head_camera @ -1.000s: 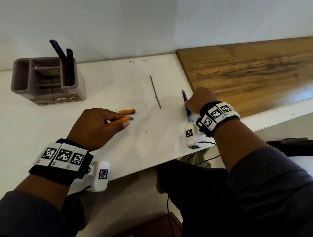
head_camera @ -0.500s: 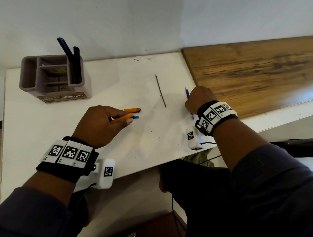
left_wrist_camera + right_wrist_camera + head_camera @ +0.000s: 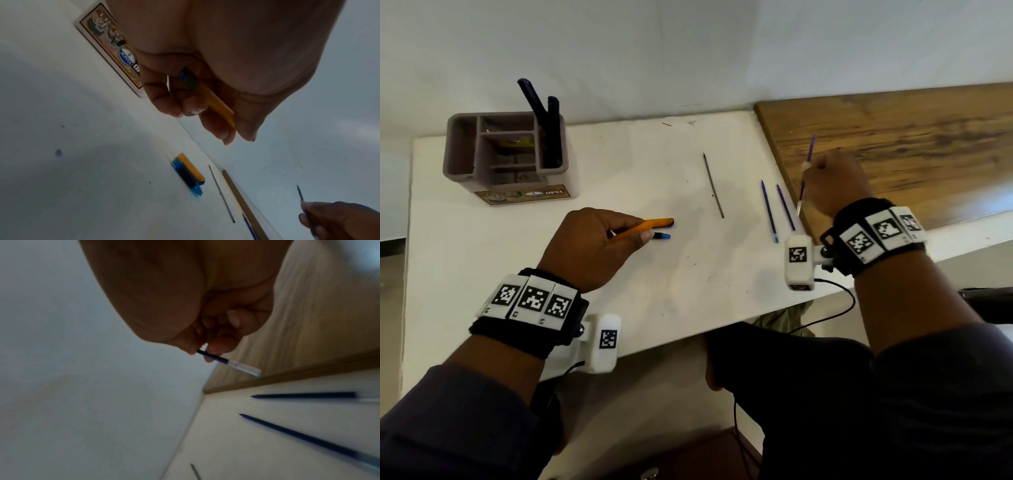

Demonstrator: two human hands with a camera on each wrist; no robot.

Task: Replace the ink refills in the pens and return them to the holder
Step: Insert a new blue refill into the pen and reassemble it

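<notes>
Head view, largest item first: white bench carries all work items, w/ a wood panel butting its right edge. Holder stands upright at far left, well apart from both hands; two dark pens lean in its right compartment, other compartments not readable. Judged: holder parked clear of the work zone until pens go back.

Left hand rests on bench, fingers curled round an orange pen barrel, tip end pointing right toward the other hand; judged held ready to receive a refill. Just beyond its fingertips lie an orange cap piece and a blue end piece, side by side, touching per left wrist view; prob. stripped-off parts kept within reach.

Right hand is raised over the bench/panel seam, fingers pinching one blue refill mid-length, clear end down, steeply tilted. Two more blue refills lie on bench near the seam, apart from each other; judged spare stock. A thin dark grey refill lies alone mid-bench, between the hands; likely the spent one, can't confirm.

Step in hand, judged: bring refill to barrel and insert. Early stage; nothing reassembled yet.
</notes>
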